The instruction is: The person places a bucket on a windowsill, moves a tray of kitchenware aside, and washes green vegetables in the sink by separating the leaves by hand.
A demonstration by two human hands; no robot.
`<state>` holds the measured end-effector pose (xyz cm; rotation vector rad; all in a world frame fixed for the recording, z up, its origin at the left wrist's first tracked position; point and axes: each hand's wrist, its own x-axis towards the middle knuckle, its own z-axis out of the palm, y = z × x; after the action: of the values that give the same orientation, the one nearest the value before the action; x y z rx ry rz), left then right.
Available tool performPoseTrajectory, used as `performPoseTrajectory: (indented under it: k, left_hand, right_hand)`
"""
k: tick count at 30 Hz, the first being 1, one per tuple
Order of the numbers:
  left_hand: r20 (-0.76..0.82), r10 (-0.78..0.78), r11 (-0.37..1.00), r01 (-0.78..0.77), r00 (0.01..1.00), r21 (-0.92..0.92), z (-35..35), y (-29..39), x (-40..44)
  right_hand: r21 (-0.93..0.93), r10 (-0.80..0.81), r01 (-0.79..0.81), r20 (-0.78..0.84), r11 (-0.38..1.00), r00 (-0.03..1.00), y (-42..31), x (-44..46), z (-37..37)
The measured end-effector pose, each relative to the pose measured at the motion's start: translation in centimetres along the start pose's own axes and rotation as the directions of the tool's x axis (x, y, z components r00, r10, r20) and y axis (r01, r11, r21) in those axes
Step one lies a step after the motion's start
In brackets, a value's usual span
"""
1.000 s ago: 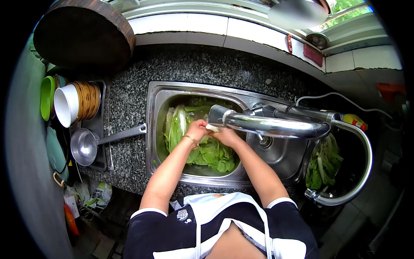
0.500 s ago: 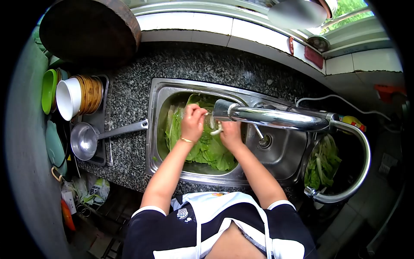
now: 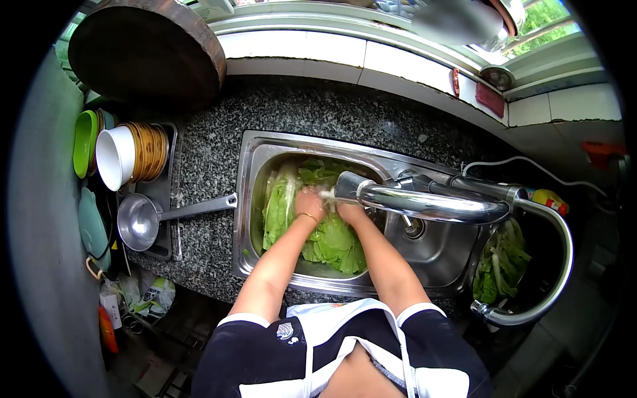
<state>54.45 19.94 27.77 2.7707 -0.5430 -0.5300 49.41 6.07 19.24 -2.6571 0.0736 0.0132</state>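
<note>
Green leafy vegetables with white stalks fill much of the left sink basin. My left hand is down among the leaves, a bracelet at its wrist. To its right, under the faucet, is my right hand. Something white shows between the two hands beside the spout. The fingers of both hands are partly hidden by the leaves, the water and the spout, so I cannot make out their grip.
A metal ladle lies at the left, its handle reaching the sink rim. Bowls stand on a rack behind it. A round wooden board is at the back left. More greens lie right of the sink.
Both hands were raised and apart, with white pieces near them; they have lowered into the greens. The whole view has shifted slightly.
</note>
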Motion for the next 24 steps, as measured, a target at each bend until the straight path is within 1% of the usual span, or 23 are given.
performPoseTrajectory:
  k: [1,2,3,4,5,6,7,8,9,11,12,13,14,15,16,17,18,19,20,21,22,23,24]
  left_hand:
    - [0.057,-0.065,0.994,0.07,0.996,-0.083,0.6,1.0,-0.5]
    - [-0.058,-0.071,0.963,0.053,0.996,-0.266,0.3,2.0,-1.3]
    - [-0.167,-0.097,0.9,0.015,0.981,-0.436,-0.7,3.0,-2.0]
    - [-0.264,-0.083,0.85,-0.069,0.961,-0.521,-2.1,3.8,-2.7]
    - [-0.251,-0.077,0.849,-0.068,0.965,-0.524,-4.4,4.9,-3.7]
    - [-0.143,-0.105,0.7,-0.029,0.984,-0.714,-7.2,6.0,-4.9]
    - [-0.037,-0.11,0.513,0.025,0.993,-0.858,-8.9,6.7,-5.5]
    - [-0.069,-0.013,0.404,-0.058,0.998,-0.913,-9.3,6.9,-6.0]
    - [-0.069,-0.014,0.402,-0.057,0.998,-0.914,-9.4,6.6,-5.9]
    - [0.138,0.147,0.213,0.105,0.979,-0.971,-9.7,5.7,-4.4]
    - [-0.087,0.085,0.422,-0.115,0.993,-0.9,-8.4,5.6,-3.3]
    - [-0.203,0.141,0.627,-0.247,0.969,-0.739,-7.4,5.1,-1.5]
    - [-0.216,0.037,0.711,-0.178,0.976,-0.681,-4.9,4.6,0.2]
    - [-0.219,0.039,0.708,-0.181,0.975,-0.682,-2.8,4.2,2.2]
    - [-0.037,0.157,0.896,-0.159,0.987,-0.414,-1.1,3.9,4.2]
    - [0.175,0.204,0.977,-0.189,0.963,-0.097,-0.2,3.9,5.1]
    - [0.171,0.206,0.976,-0.191,0.963,-0.101,-0.6,4.2,4.9]
    - [0.175,0.359,0.933,-0.348,0.917,-0.09,-2.3,4.9,4.6]
    - [0.18,0.5,0.866,-0.494,0.847,-0.078,-4.2,5.5,4.3]
    - [0.338,0.479,0.867,-0.496,0.81,-0.04,-8.3,6.8,4.3]
    - [0.411,0.355,0.931,-0.36,0.84,-0.069,-5.7,5.5,5.8]
    - [0.49,0.228,0.973,-0.214,0.841,-0.085,-1.4,3.6,7.0]
    - [0.494,0.228,0.973,-0.214,0.839,-0.085,3.0,2.0,7.0]
  right_hand:
    - [0.124,-0.012,0.01,0.015,0.992,1.0,-1.5,-0.5,-2.8]
    - [0.324,-0.009,-0.012,0.062,0.946,0.998,-2.4,-0.7,-5.0]
    - [0.393,0.025,-0.065,0.106,0.917,0.994,-3.0,-1.2,-6.4]
    - [0.52,0.057,-0.149,0.188,0.841,0.98,-4.4,-1.5,-9.3]
    - [0.628,0.082,-0.244,0.276,0.739,0.958,-6.0,-2.0,-12.2]
    - [0.626,0.095,-0.259,0.283,0.736,0.954,-6.6,-2.9,-13.5]
    - [0.75,0.135,-0.326,0.306,0.576,0.943,-6.9,-3.4,-14.4]
    - [0.842,0.165,-0.371,0.333,0.391,0.928,-7.2,-3.7,-15.5]
    - [0.841,0.165,-0.373,0.334,0.393,0.928,-7.6,-4.1,-16.9]
    - [0.769,0.211,-0.365,0.297,0.525,0.931,-7.8,-4.9,-19.4]
    - [0.753,0.154,-0.197,0.128,0.628,0.98,-6.3,-6.4,-17.4]
    - [0.75,0.154,-0.197,0.128,0.631,0.98,-6.3,-7.1,-17.7]
    - [0.838,0.183,-0.26,0.194,0.48,0.964,-6.4,-7.6,-18.1]
    - [0.896,0.2,-0.314,0.261,0.313,0.944,-6.5,-7.9,-18.5]
    - [0.902,0.223,-0.356,0.305,0.246,0.926,-7.4,-7.8,-19.9]
    - [0.9,0.224,-0.356,0.304,0.251,0.926,-7.4,-8.0,-20.0]
    - [0.888,0.219,-0.369,0.316,0.274,0.923,-7.4,-8.2,-20.2]
    - [0.875,0.213,-0.382,0.329,0.298,0.92,-7.4,-8.4,-20.4]
    - [0.865,0.221,-0.388,0.331,0.317,0.917,-7.5,-8.4,-20.6]
    - [0.863,0.219,-0.388,0.331,0.322,0.918,-7.4,-8.3,-20.7]
    - [0.849,0.215,-0.391,0.333,0.355,0.918,-7.4,-8.4,-20.7]
    - [0.834,0.213,-0.396,0.338,0.383,0.917,-7.5,-8.6,-20.7]
    - [0.847,0.227,-0.403,0.341,0.346,0.912,-7.5,-8.7,-20.6]
